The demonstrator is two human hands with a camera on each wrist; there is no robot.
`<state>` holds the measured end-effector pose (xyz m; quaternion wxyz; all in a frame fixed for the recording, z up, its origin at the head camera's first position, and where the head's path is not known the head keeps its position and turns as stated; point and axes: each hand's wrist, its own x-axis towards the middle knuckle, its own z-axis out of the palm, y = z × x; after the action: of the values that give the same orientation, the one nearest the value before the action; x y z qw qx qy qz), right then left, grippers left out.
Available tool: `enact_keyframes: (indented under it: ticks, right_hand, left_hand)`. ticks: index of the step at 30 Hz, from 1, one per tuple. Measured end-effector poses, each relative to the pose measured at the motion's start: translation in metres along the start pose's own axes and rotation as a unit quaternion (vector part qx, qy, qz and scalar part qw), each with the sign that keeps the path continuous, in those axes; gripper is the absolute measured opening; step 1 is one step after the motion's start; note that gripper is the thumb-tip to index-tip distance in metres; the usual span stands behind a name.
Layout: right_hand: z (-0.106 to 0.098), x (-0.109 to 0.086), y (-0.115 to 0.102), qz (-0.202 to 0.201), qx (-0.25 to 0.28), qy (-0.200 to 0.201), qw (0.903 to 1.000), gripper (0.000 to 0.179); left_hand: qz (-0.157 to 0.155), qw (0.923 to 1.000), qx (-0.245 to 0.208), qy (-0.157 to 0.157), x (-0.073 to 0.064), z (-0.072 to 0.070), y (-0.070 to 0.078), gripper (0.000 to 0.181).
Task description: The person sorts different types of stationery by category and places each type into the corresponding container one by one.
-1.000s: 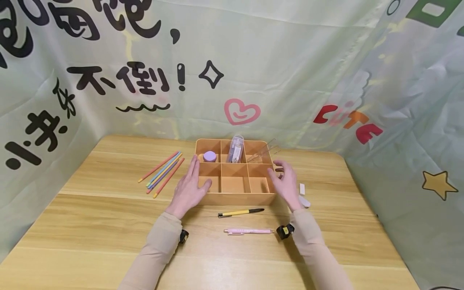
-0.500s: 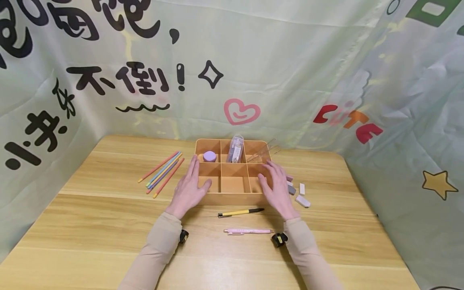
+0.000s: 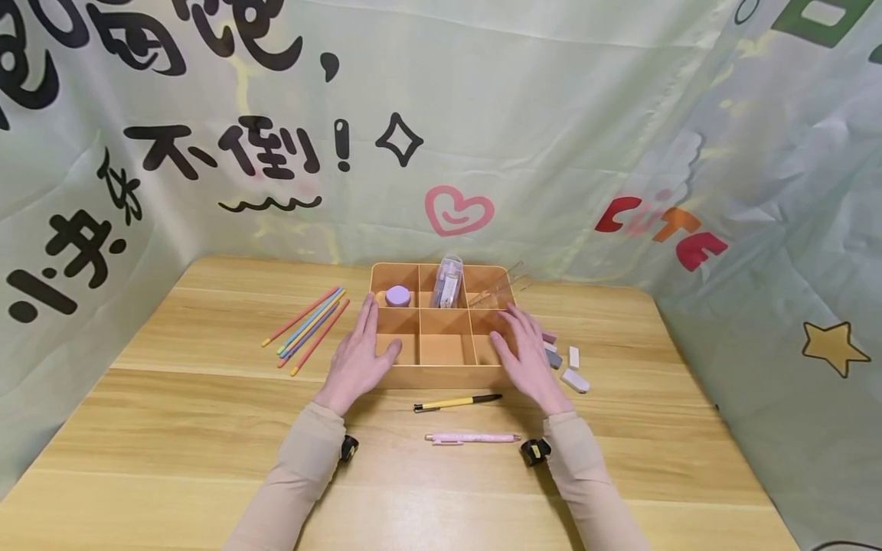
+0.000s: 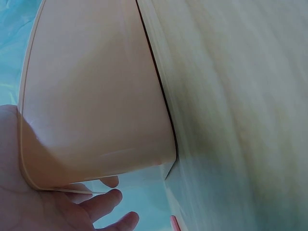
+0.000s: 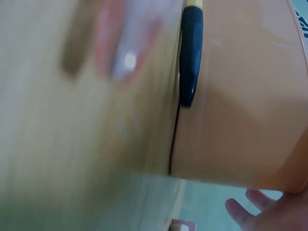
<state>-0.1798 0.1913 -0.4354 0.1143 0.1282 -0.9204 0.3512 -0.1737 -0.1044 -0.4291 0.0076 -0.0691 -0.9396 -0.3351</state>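
Note:
An orange-tan desk organizer [image 3: 448, 376] with several compartments stands in front of me in the head view. My left hand [image 3: 354, 363] rests at its left side, fingers straight along the wall and thumb spread over the front left compartment. At the right side is my right hand [image 3: 527, 363], with its thumb over the front right compartment and its fingers along the outer wall. The back compartments hold a purple round-lidded item [image 3: 397, 296], a clear case with purple and white contents [image 3: 448, 283] and a clear ruler-like piece [image 3: 498, 287]. Both wrist views show the organizer's front wall [image 4: 96, 96].
A yellow and black pen [image 3: 458, 403] and a pink pen [image 3: 472, 438] lie before the organizer. Several coloured pencils [image 3: 310, 333] lie to its left. White and grey eraser-like blocks [image 3: 575, 380] lie to its right. A printed cloth [image 3: 537, 138] hangs behind the table.
My right hand has moved left from beside the eraser-like blocks to the organizer's right side, uncovering those blocks. The left hand and the organizer stay in place.

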Motion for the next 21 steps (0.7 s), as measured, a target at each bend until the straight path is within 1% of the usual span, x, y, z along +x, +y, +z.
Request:
enact_keyframes:
  ticks: [7,14,18,21]
  right_hand:
    - [-0.007,0.001,0.000,0.001,0.001,-0.052,0.9986,0.059]
    - [-0.009,0.001,0.003,-0.004,-0.002,-0.067,0.9978,0.062]
    - [-0.012,0.000,0.002,-0.005,0.006,-0.075,0.9971,0.064]
    - [-0.013,-0.001,0.001,-0.003,0.010,-0.080,0.9967,0.066]
  left_hand:
    - [0.001,1.0000,-0.007,-0.006,0.001,-0.001,-0.001,0.088]
    - [0.013,0.9995,-0.024,-0.014,0.001,-0.004,-0.002,0.085]
    - [0.034,0.9980,-0.048,-0.022,0.001,-0.009,-0.006,0.081]
    - [0.053,0.9970,-0.053,-0.019,0.002,-0.015,-0.011,0.074]
